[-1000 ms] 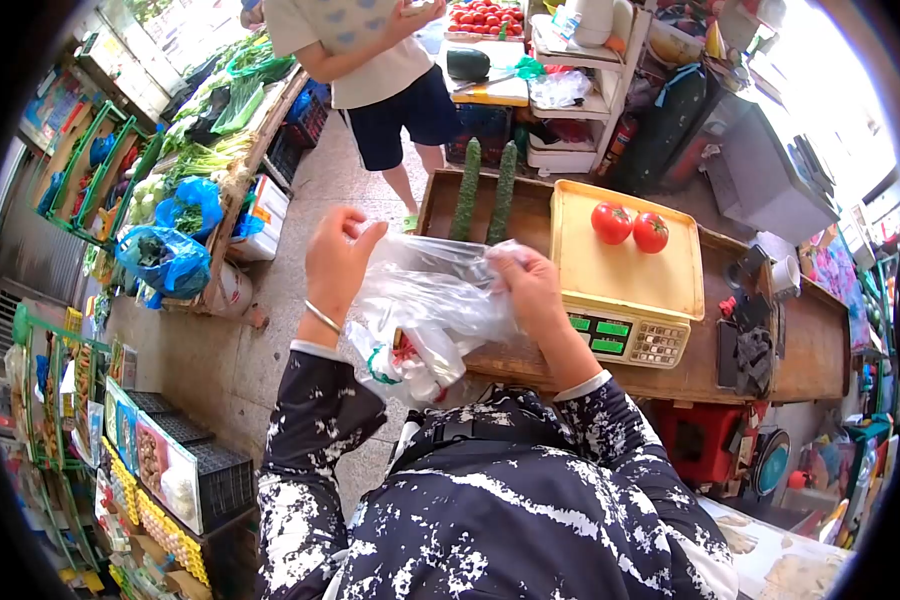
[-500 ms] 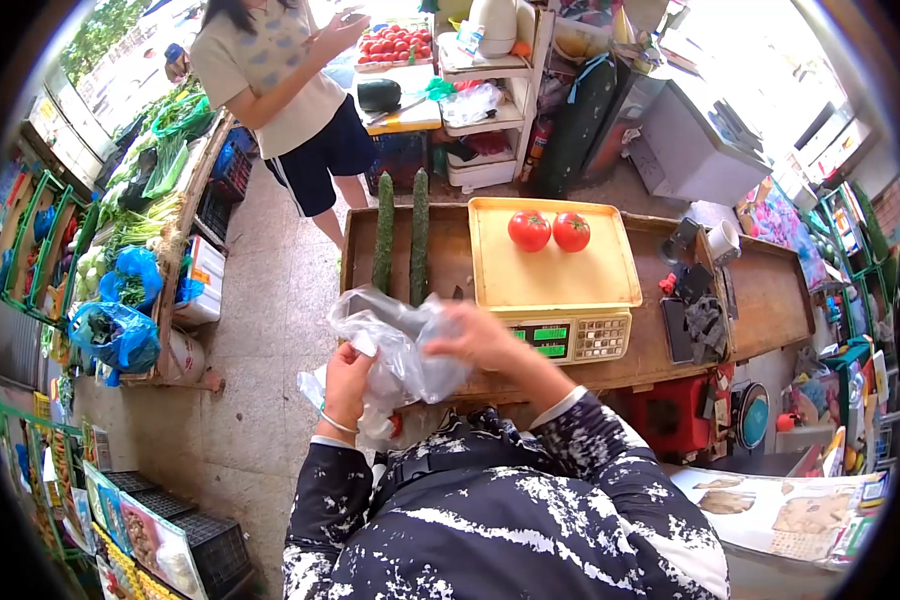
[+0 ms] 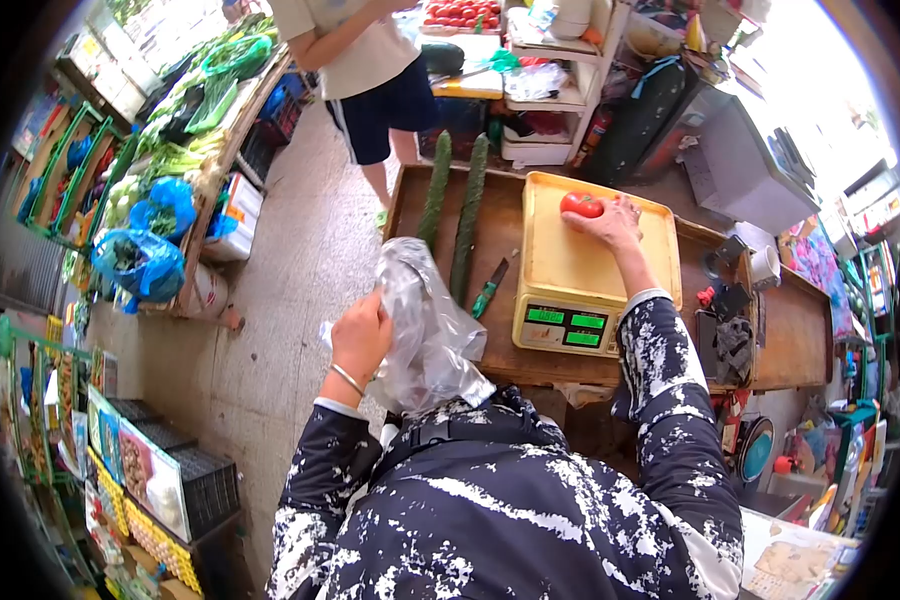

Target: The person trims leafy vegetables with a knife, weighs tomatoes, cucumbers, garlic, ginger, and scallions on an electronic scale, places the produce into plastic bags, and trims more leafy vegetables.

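Observation:
My left hand (image 3: 362, 335) is closed around the edge of a clear plastic bag (image 3: 422, 325), which hangs crumpled in front of my body. On the yellow tray (image 3: 550, 262) of the weighing scale, my right hand (image 3: 615, 222) curls over a red tomato (image 3: 581, 204). The fingers and palm hide the area where a second tomato could be. Green digits glow on the scale's display (image 3: 575, 325). Left of the tray lie two long cucumbers, one cucumber (image 3: 435, 190) beside the other cucumber (image 3: 468, 220). A green-handled knife (image 3: 490, 290) rests between them and the scale.
A person (image 3: 365, 70) stands beyond the counter (image 3: 525, 366). Leafy vegetables and blue bags (image 3: 140, 255) fill a stall on the left. At the back are shelves (image 3: 542, 98) and a crate of tomatoes (image 3: 460, 14). Dark small items (image 3: 735, 345) lie right of the scale.
My right hand has left the plastic bag and reached onto the tray, over the tomatoes. The left hand keeps the bag, now hanging more open. The knife has come into view.

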`<state>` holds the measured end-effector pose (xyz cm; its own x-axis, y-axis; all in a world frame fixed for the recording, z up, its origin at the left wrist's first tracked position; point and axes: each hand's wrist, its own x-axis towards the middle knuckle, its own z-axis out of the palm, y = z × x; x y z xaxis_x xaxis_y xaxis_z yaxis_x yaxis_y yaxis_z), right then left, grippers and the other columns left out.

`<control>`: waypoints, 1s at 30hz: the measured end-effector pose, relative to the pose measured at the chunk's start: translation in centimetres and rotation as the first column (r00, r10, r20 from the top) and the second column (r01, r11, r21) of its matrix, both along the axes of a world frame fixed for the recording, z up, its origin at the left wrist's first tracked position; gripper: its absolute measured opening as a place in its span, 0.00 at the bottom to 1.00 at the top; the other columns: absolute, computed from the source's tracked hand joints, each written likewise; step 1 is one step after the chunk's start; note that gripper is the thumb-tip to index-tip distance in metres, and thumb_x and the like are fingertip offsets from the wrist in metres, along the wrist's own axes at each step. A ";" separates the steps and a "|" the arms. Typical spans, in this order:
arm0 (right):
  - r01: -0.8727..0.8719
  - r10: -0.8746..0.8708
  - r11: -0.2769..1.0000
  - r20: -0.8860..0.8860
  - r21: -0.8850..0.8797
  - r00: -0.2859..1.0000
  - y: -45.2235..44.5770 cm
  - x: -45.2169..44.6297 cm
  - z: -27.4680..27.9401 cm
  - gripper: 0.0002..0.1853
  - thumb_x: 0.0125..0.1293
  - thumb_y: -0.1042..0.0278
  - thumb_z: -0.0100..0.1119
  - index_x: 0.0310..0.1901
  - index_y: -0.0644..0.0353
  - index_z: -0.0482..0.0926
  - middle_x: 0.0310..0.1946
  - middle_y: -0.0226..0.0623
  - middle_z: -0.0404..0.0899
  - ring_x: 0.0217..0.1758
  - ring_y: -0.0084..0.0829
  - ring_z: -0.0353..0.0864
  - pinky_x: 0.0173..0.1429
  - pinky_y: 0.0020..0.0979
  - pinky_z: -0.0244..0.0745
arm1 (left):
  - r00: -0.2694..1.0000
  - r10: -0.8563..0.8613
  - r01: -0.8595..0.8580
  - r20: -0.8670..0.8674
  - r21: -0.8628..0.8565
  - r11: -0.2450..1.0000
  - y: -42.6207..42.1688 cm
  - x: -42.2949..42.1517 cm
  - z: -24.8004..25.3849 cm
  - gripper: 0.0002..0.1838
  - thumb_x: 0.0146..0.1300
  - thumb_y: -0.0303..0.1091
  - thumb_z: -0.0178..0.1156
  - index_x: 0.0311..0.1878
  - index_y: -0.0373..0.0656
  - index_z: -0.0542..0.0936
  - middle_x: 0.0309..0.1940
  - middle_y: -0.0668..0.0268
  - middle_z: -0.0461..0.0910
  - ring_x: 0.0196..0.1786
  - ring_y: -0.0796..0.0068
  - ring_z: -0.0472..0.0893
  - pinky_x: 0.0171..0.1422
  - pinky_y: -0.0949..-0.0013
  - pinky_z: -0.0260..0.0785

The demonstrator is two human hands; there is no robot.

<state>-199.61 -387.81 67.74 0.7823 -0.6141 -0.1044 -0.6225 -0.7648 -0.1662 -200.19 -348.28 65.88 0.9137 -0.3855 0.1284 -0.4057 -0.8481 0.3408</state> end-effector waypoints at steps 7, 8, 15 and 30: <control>-0.041 -0.311 0.273 0.128 0.961 0.942 1.4 0.5 3.4 0.44 0.38 0.26 0.55 0.54 0.49 0.67 0.47 0.40 0.70 0.46 0.40 0.74 0.37 0.47 0.72 | 0.971 0.072 -0.167 -0.228 -0.431 0.887 0.3 0.4 -0.8 0.11 0.48 0.27 0.53 0.38 0.39 0.75 0.20 0.59 0.77 0.21 0.64 0.78 0.29 0.67 0.70; -0.275 -0.267 -0.032 0.257 0.961 0.929 4.0 -0.1 4.9 0.43 0.42 0.26 0.51 0.56 0.48 0.63 0.49 0.43 0.68 0.49 0.42 0.72 0.36 0.49 0.73 | 0.935 0.057 -0.232 -0.350 -0.481 0.846 0.2 0.5 -0.9 0.10 0.49 0.26 0.52 0.37 0.38 0.75 0.19 0.60 0.76 0.18 0.67 0.77 0.25 0.69 0.69; -0.308 -0.218 -0.723 0.219 0.618 0.951 21.6 -4.2 3.0 0.41 0.48 0.33 0.52 0.58 0.54 0.60 0.52 0.41 0.68 0.55 0.40 0.69 0.52 0.49 0.67 | 0.610 -0.251 -0.636 -0.752 -0.653 0.412 0.7 1.4 -0.9 0.07 0.53 0.26 0.47 0.33 0.37 0.74 0.14 0.67 0.72 0.10 0.77 0.70 0.14 0.78 0.64; -0.758 0.540 0.464 0.532 0.457 0.652 21.3 0.8 -7.8 0.24 0.46 0.58 0.64 0.43 0.66 0.74 0.37 0.46 0.77 0.39 0.38 0.77 0.45 0.33 0.71 | 0.551 -0.573 -0.767 -0.606 -0.638 -0.063 3.8 0.4 3.6 0.15 0.59 0.24 0.42 0.49 0.45 0.67 0.33 0.65 0.76 0.37 0.60 0.80 0.42 0.56 0.75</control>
<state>-198.86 -366.48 59.97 0.9756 0.2109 0.0610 0.1743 -0.5749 -0.7994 -199.75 -344.44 69.51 0.8416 -0.3947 -0.3688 0.5388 0.5642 0.6256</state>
